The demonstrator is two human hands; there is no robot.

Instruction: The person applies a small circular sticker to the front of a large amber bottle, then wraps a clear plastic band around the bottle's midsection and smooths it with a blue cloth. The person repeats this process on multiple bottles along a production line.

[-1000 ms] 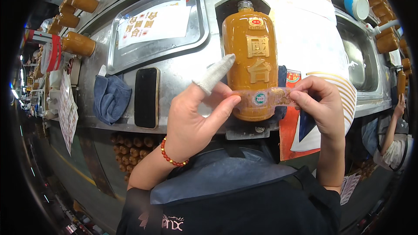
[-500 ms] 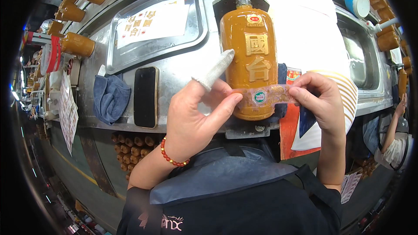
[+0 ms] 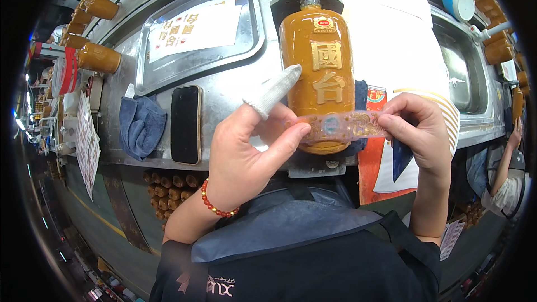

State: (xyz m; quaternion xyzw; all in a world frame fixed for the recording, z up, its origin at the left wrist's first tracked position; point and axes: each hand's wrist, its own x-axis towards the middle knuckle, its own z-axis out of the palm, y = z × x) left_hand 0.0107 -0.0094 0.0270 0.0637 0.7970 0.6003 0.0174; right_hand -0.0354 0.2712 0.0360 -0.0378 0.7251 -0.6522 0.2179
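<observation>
An amber-brown bottle [image 3: 305, 84] with raised gold characters lies on its back in a dark metal holder [image 3: 285, 6], neck pointing away from me. Across its lower part stretches a pinkish see-through label strip [image 3: 358, 125] with a gold pattern and a green round mark. My left hand [image 3: 246, 134] pinches the strip's left end between thumb and fingers; a white finger cot [image 3: 274, 90] covers its index finger, which points up along the bottle's side. The strip's right end is pinched by thumb and index finger of my right hand [image 3: 417, 131]. A dark blue blade-shaped piece [image 3: 401, 159] shows below that hand.
Left of the bottle are a phone [image 3: 186, 126], a blue cloth [image 3: 142, 128] and a metal tray [image 3: 254, 39] with a label sheet [image 3: 218, 25]. White sheets [image 3: 391, 33] and a sink [image 3: 461, 78] lie to the right. Several brown bottles [image 3: 99, 57] line the far side.
My right hand has moved slightly right, and the strip now stretches wider and sits a little higher off the bottle. My left hand has shifted slightly left.
</observation>
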